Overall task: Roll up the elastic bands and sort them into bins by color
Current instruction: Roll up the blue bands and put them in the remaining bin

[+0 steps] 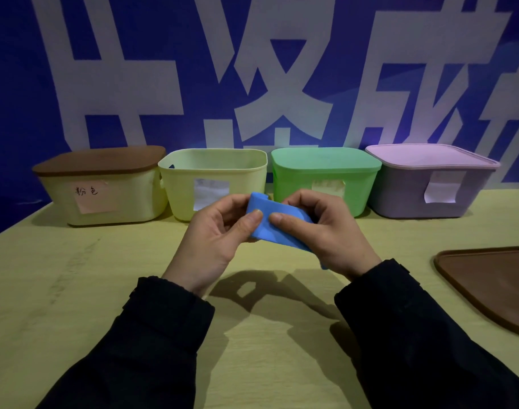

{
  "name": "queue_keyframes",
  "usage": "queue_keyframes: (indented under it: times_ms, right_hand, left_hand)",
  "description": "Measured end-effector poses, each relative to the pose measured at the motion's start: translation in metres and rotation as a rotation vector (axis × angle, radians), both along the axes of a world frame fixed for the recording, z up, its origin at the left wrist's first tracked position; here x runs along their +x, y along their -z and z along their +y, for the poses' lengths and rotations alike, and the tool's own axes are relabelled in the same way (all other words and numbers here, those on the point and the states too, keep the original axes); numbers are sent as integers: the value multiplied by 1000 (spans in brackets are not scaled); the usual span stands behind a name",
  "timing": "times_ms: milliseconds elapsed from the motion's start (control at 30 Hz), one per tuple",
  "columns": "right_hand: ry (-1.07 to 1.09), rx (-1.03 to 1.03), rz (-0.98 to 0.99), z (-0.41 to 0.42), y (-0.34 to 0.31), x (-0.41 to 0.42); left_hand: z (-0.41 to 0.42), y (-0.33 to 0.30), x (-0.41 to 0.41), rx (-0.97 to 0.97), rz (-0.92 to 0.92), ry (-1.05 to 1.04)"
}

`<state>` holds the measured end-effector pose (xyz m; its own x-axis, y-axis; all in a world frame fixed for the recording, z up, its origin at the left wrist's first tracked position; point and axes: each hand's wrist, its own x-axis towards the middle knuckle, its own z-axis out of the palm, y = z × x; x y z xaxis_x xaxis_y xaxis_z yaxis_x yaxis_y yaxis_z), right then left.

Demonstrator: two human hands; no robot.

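Observation:
A wide blue elastic band (277, 224) is held above the table in both hands, partly rolled at its upper end. My left hand (217, 237) pinches its left side with thumb and fingers. My right hand (323, 231) grips its right side, the thumb pressed on the band's face. The band's lower end pokes out under my right palm. Behind stand four bins in a row: a cream bin (104, 199) with a brown lid, an open pale yellow bin (214, 184), a green bin (326, 184) with a green lid, and a lilac bin (432, 187) with a lilac lid.
A loose brown lid (494, 284) lies on the table at the right edge. The wooden table (75, 290) runs from the bins to me. A blue wall with large white characters stands right behind the bins. Each bin carries a paper label.

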<state>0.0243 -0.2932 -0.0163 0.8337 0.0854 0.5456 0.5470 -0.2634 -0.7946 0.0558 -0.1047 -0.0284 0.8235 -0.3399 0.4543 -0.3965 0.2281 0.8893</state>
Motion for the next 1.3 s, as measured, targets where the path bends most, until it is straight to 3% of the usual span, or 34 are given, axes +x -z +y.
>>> queue_keyframes:
  times_ms: [367, 667, 933, 1133, 1300]
  right_hand:
    - [53, 2, -103, 3, 1, 1]
    - [157, -102, -235, 11, 7, 1]
    - [-60, 49, -41, 6, -1, -3]
    - [59, 19, -105, 5, -2, -4]
    - [105, -4, -171, 9, 0, -4]
  left_hand:
    - [0, -3, -4, -130, 37, 29]
    - [-6, -1, -7, -40, 27, 26]
    - [-2, -6, -6, -191, 155, 133]
    - [-2, -4, -5, -241, 190, 235]
    - [-4, -1, -5, -161, 91, 132]
